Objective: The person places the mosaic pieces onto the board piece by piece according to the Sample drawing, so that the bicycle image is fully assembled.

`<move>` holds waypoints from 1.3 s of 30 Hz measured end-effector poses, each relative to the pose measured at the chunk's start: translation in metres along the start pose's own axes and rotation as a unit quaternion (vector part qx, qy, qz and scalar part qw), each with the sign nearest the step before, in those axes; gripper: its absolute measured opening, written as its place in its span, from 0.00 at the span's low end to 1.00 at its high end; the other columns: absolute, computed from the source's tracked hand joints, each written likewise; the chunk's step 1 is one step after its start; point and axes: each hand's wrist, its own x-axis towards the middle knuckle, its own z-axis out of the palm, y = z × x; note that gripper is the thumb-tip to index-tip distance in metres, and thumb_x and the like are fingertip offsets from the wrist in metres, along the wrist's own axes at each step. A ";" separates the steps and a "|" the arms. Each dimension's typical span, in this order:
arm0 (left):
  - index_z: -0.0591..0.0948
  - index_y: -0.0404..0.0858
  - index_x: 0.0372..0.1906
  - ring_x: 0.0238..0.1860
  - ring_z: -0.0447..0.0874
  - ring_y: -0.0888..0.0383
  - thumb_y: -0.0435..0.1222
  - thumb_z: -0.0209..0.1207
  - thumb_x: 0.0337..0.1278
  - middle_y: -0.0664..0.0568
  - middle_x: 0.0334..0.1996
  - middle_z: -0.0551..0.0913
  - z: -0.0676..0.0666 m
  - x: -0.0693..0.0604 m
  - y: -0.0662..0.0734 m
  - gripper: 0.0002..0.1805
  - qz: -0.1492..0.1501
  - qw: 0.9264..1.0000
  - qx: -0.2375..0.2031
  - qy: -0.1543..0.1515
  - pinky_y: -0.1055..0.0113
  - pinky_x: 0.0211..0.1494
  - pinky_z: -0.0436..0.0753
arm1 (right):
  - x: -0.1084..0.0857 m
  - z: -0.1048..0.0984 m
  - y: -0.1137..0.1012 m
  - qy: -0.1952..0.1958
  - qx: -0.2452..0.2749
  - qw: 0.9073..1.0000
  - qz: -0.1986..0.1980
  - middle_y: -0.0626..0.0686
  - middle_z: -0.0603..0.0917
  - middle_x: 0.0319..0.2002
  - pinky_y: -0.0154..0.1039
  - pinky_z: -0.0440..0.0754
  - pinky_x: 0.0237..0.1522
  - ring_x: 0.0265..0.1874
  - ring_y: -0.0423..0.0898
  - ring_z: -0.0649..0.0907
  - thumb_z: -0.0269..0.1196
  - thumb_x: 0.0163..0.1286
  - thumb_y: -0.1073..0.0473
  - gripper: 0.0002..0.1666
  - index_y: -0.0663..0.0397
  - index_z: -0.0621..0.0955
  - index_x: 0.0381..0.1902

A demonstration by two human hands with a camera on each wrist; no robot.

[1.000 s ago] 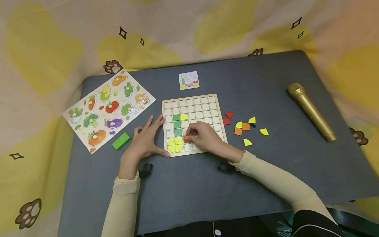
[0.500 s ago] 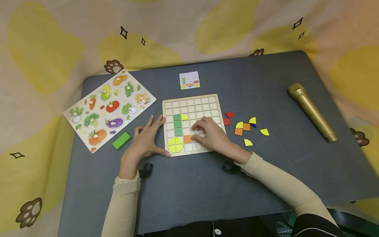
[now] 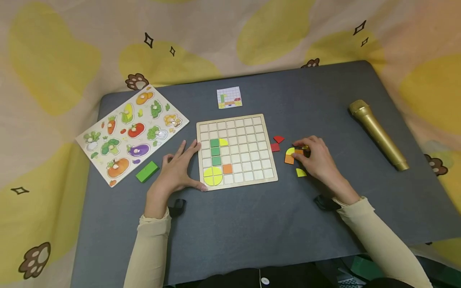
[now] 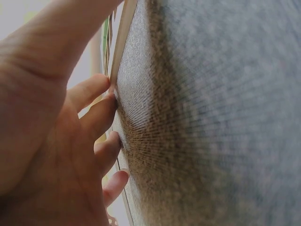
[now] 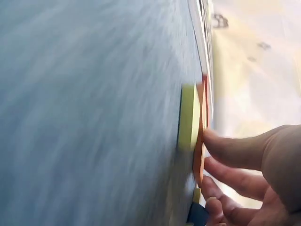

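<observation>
Spread along the left edge of the wooden grid board (image 3: 237, 184) is my left hand (image 3: 174, 172), its thumb at the near left corner. The board holds green squares (image 3: 215, 151), yellow quarter circles (image 3: 213, 176) forming a circle, another yellow quarter piece (image 3: 223, 142) and an orange square (image 3: 227, 169). My right hand (image 3: 318, 164) is over the loose pieces, thumb and forefinger apart around an orange square (image 3: 299, 152). In the right wrist view the thumb touches an orange piece (image 5: 199, 157) behind a yellow one (image 5: 188, 115); a blue piece (image 5: 198, 214) is by the fingers.
A small pattern card (image 3: 229, 104) lies beyond the board. Left of it are a vegetable puzzle (image 3: 124, 142) and a green block (image 3: 147, 171). Red pieces (image 3: 275, 147) lie at the board's right edge, with a gold microphone (image 3: 379, 136) farther right.
My right hand has left the orange square on the board, where it now lies flat, and moved right to the loose pieces. The left hand has stayed put.
</observation>
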 end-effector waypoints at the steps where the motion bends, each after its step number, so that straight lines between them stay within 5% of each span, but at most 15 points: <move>1: 0.50 0.49 0.88 0.89 0.31 0.47 0.54 0.90 0.23 0.57 0.89 0.43 0.000 0.000 -0.001 0.82 0.000 1.000 -0.001 0.000 0.35 0.77 0.46 | -0.002 -0.002 0.004 0.003 -0.004 1.000 0.002 0.66 0.81 0.52 0.57 0.69 0.52 0.50 0.61 0.73 0.74 0.69 0.62 0.19 0.64 0.86 0.56; 7: 0.50 0.50 0.88 0.89 0.31 0.47 0.53 0.90 0.23 0.58 0.89 0.43 0.001 -0.001 -0.002 0.82 -0.002 1.000 -0.002 -0.001 0.35 0.77 0.46 | -0.007 -0.009 0.013 0.009 -0.010 1.000 0.008 0.64 0.82 0.44 0.51 0.68 0.47 0.42 0.58 0.74 0.76 0.67 0.62 0.13 0.63 0.87 0.44; 13: 0.50 0.49 0.88 0.89 0.31 0.48 0.52 0.90 0.24 0.58 0.89 0.42 0.001 0.000 -0.002 0.82 -0.002 1.000 -0.003 -0.003 0.34 0.78 0.45 | -0.001 -0.004 -0.002 0.023 0.022 0.999 0.003 0.57 0.85 0.32 0.38 0.70 0.34 0.30 0.48 0.76 0.76 0.67 0.62 0.08 0.57 0.87 0.39; 19: 0.50 0.50 0.88 0.89 0.31 0.48 0.53 0.90 0.24 0.58 0.89 0.42 0.002 0.001 -0.002 0.82 -0.002 1.000 -0.005 -0.003 0.34 0.78 0.45 | 0.014 0.024 -0.033 0.014 0.070 0.997 -0.033 0.53 0.86 0.29 0.34 0.71 0.33 0.28 0.44 0.77 0.76 0.66 0.61 0.06 0.55 0.88 0.37; 24: 0.50 0.50 0.88 0.89 0.31 0.48 0.54 0.90 0.21 0.57 0.89 0.44 0.003 0.001 -0.004 0.83 -0.006 1.000 0.001 -0.001 0.36 0.76 0.47 | 0.025 0.057 -0.068 -0.049 0.098 0.992 -0.069 0.51 0.88 0.29 0.34 0.73 0.31 0.26 0.42 0.79 0.76 0.66 0.62 0.04 0.54 0.89 0.37; 30: 0.49 0.50 0.88 0.89 0.31 0.47 0.56 0.89 0.21 0.57 0.89 0.44 0.003 0.001 -0.005 0.83 -0.003 1.000 0.005 0.000 0.36 0.76 0.48 | 0.029 0.080 -0.098 -0.117 0.094 0.984 -0.093 0.47 0.89 0.30 0.37 0.76 0.36 0.30 0.42 0.80 0.76 0.67 0.61 0.03 0.50 0.89 0.35; 39: 0.50 0.49 0.88 0.89 0.31 0.48 0.55 0.89 0.22 0.57 0.89 0.43 0.001 0.001 -0.003 0.83 0.000 1.000 0.004 -0.001 0.36 0.76 0.47 | 0.026 0.081 -0.099 -0.102 0.019 0.990 -0.096 0.48 0.83 0.39 0.44 0.79 0.45 0.45 0.48 0.78 0.79 0.64 0.55 0.07 0.46 0.89 0.34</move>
